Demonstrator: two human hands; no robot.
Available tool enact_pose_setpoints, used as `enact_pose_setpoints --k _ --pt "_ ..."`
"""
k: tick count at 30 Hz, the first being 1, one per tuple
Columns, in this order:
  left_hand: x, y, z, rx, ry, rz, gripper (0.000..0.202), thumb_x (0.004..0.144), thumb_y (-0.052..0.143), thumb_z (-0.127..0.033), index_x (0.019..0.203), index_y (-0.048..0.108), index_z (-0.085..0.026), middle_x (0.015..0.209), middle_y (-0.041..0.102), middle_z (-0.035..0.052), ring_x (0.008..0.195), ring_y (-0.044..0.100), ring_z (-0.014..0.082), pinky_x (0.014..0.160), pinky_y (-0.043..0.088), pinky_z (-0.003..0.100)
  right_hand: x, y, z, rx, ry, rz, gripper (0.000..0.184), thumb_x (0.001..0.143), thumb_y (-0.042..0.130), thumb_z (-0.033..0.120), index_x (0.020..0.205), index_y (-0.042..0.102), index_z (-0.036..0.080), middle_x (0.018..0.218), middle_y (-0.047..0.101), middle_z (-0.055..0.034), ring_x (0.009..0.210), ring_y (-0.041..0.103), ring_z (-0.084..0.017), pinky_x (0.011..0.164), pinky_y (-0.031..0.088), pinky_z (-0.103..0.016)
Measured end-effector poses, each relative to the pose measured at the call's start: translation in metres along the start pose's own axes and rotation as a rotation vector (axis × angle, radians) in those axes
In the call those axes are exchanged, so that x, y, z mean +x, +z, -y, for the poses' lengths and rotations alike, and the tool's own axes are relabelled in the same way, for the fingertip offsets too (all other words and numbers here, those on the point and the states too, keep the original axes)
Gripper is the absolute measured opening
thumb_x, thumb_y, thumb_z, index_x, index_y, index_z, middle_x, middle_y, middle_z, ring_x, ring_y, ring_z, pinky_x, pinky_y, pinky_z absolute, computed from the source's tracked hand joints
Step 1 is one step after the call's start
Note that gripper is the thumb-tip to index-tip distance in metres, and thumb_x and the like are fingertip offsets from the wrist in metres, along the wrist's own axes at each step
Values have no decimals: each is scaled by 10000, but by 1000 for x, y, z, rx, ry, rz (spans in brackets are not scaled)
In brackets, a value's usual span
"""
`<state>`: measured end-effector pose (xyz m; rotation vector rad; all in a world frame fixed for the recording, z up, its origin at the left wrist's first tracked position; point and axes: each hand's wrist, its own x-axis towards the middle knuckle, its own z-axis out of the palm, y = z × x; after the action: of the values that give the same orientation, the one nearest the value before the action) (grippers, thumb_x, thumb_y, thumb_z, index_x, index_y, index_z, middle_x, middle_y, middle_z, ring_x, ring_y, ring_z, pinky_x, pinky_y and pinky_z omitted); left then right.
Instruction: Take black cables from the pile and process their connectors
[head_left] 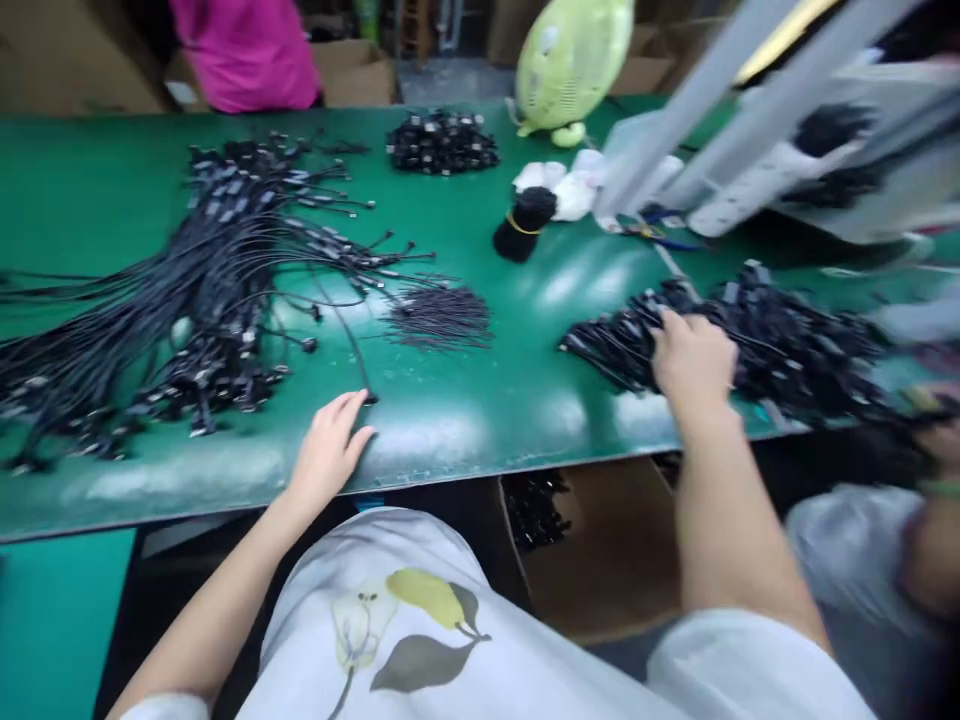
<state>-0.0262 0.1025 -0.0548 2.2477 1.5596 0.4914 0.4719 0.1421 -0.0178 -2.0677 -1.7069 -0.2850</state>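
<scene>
A crowded green table (517,430)

The table extends to every side of a pile of thin black strips (442,318). Left of that pile sprawls the largest heap, long loose black cables (225,230) with connectors on their ends. Right of the pile lie folded black cables (795,345). Below the table edge, nearer the person than the pile, sits an open cardboard box (622,550). A light-green fan (574,65) stands beyond the pile, to its right, and straight behind the pile rests a stack of cable bundles (442,142). The right hand (696,360), well right of the pile, bends over the folded cables; whether it grips any I cannot tell. The left hand (330,440), to the pile's near left, is loosely spread, thumb apart. Behind the pile and rightward stands a banded black bundle (517,235). Slimmest is a single cable (349,335), just left of the pile, its end at the left index fingertip
</scene>
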Motion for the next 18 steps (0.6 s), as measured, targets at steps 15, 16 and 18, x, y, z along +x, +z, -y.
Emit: enact_pose_setpoints --k 15,16,18 --pt "-6 -58 -8 -702 -393 -153 240 905 517 -367 743 524 -190 766 572 3 758 543 147 752 434 274 -29 56 264 535 -681 453 434 951 426 290 1377 482 228 1259 602 -123 1035 646 -236 853 555 -414" --pt "-12 -67 -10 -827 -411 -186 245 908 510 -374 752 526 -186 772 580 4 765 543 141 759 432 269 -31 65 293 571 -736 489 503 948 437 273 1446 390 218 1342 539 -135 1042 639 -214 838 558 -377" --pt "-22 -79 -16 -1003 -403 -204 251 911 512 -383 775 542 -174 803 594 14 781 545 131 774 430 265 -25 81 350 591 -826 547 623 944 467 268 1519 234 217 1443 433 -144 1064 619 -179 833 544 -316"
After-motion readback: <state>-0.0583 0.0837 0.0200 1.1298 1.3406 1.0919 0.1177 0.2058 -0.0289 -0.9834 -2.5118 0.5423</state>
